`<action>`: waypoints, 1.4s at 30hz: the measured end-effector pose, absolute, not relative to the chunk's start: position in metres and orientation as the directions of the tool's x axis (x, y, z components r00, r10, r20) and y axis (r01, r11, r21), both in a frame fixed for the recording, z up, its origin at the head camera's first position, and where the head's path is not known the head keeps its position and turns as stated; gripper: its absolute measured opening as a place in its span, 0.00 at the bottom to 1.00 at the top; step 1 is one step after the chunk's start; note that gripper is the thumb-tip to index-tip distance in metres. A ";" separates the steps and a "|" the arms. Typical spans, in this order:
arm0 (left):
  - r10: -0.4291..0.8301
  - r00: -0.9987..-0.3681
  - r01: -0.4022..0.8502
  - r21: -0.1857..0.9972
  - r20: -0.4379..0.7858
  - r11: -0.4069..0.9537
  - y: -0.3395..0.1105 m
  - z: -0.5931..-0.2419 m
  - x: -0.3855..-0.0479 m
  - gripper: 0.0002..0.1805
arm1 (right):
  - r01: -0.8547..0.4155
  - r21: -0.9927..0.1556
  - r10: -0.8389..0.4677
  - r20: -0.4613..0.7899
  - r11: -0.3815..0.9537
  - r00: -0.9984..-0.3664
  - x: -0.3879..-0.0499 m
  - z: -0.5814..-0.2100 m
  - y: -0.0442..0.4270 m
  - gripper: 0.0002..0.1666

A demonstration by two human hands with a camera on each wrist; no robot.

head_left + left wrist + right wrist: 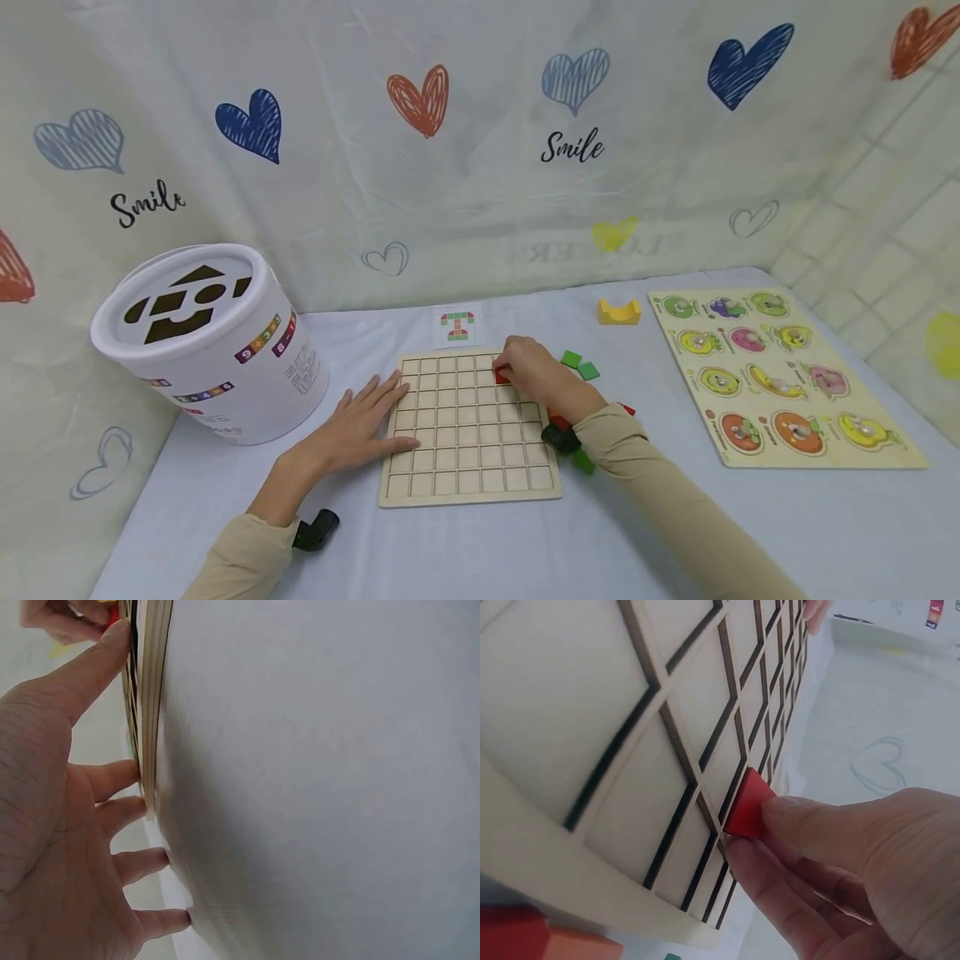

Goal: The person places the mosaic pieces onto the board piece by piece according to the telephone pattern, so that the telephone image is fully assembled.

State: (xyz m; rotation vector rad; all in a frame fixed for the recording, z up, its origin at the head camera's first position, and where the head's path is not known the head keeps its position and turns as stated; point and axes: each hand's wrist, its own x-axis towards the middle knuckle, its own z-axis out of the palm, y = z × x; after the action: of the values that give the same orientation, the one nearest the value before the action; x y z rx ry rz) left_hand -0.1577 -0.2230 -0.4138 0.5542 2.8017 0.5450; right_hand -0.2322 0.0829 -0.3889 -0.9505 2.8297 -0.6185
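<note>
A wooden grid board [457, 458] lies flat on the table, its square cells framed by thin strips. My right hand [531, 371] pinches a red tile [750, 806] between thumb and fingers, at a cell near the board's far right corner. In the right wrist view the tile is tilted against the grid strips. My left hand [363, 425] rests with spread fingers on the board's left edge; in the left wrist view its thumb [97, 667] lies over that edge. Behind the board is a pattern card [458, 325] with a red and green T-like figure.
Green tiles [588, 371] and red pieces lie right of the board, partly hidden by my right arm. A yellow arch block [619, 312] stands farther back. A fruit puzzle board [780, 375] lies at the right. A white bucket [225, 367] with a shape-sorter lid stands at the left.
</note>
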 end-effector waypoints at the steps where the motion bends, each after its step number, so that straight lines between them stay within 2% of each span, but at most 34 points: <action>1: 0.407 -0.901 0.320 0.400 -0.153 0.859 -0.223 -0.414 -0.158 0.54 | -0.560 -0.396 -0.595 0.042 0.727 -0.802 -0.232 -0.389 0.083 0.13; 10: 0.408 -0.900 0.324 0.391 -0.154 0.862 -0.222 -0.412 -0.158 0.53 | -0.565 -0.336 -0.595 0.018 0.753 -0.804 -0.233 -0.385 0.078 0.10; 19: 0.411 -0.899 0.329 0.388 -0.148 0.861 -0.223 -0.412 -0.157 0.53 | -0.567 -0.363 -0.597 0.034 0.740 -0.801 -0.232 -0.386 0.079 0.09; 26: 0.403 -0.903 0.317 0.397 -0.153 0.861 -0.225 -0.414 -0.157 0.54 | -0.514 -0.428 -0.559 0.022 0.744 -0.829 -0.229 -0.391 0.078 0.13; 33: 0.403 -0.902 0.315 0.400 -0.155 0.860 -0.225 -0.415 -0.157 0.54 | -0.542 -0.391 -0.575 0.039 0.744 -0.818 -0.227 -0.387 0.077 0.09; 40: 0.404 -0.900 0.318 0.390 -0.163 0.864 -0.223 -0.414 -0.157 0.54 | -0.545 -0.493 -0.586 0.084 0.678 -0.806 -0.232 -0.392 0.097 0.10; 42: 0.406 -0.900 0.322 0.385 -0.158 0.865 -0.222 -0.414 -0.157 0.54 | -0.521 -0.521 -0.566 0.084 0.676 -0.820 -0.232 -0.389 0.105 0.11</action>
State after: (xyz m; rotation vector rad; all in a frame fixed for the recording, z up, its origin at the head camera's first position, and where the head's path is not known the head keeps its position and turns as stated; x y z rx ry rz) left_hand -0.1571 -0.2224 -0.4138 0.5554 2.8045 0.5190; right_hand -0.2317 0.1054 -0.3895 -0.9092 2.7981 -0.8297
